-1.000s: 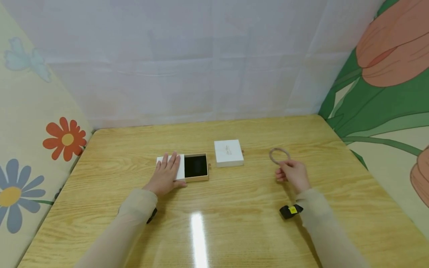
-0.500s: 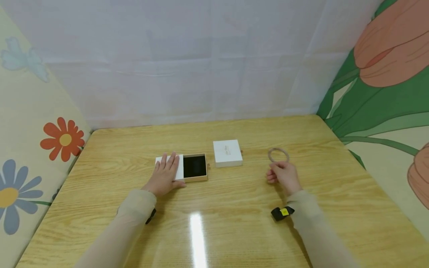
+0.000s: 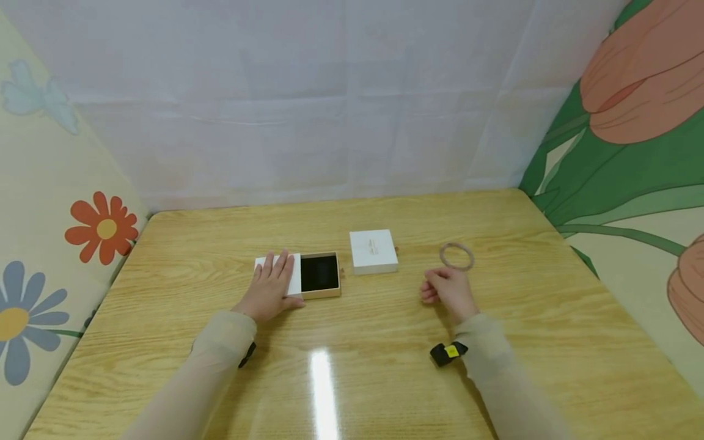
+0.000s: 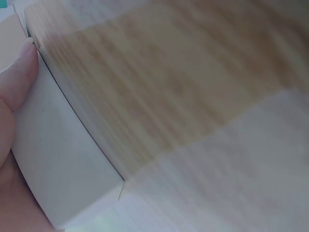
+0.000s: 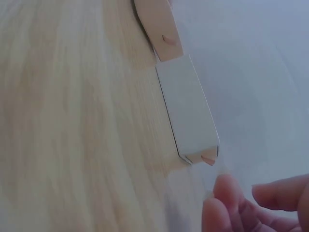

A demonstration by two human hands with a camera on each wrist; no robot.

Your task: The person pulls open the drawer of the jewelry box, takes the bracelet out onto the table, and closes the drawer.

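My left hand [image 3: 266, 290] rests on the white sleeve of a drawer-style box [image 3: 321, 274], its fingers straight across the top. In the left wrist view, the thumb [image 4: 21, 75] lies against the box's side. The box's drawer sticks out rightward and shows a black lining. Nothing is in my right hand [image 3: 448, 292], which hovers with loosely curled fingers just front-left of a brownish bracelet [image 3: 457, 267]. The bracelet lies flat on the table. In the right wrist view, thumb [image 5: 282, 193] and fingers stand apart; the bracelet is out of that view.
A second white box [image 3: 374, 252], closed and with lettering on top, stands between the drawer box and the bracelet. The wooden table [image 3: 379, 366] ends at a white cloth backdrop [image 3: 330, 122]. Flower-patterned panels [image 3: 621, 171] flank both sides.
My right hand held the bracelet's near edge, let go of it on the table, and has moved left and slightly toward me. The left hand stays on the box.
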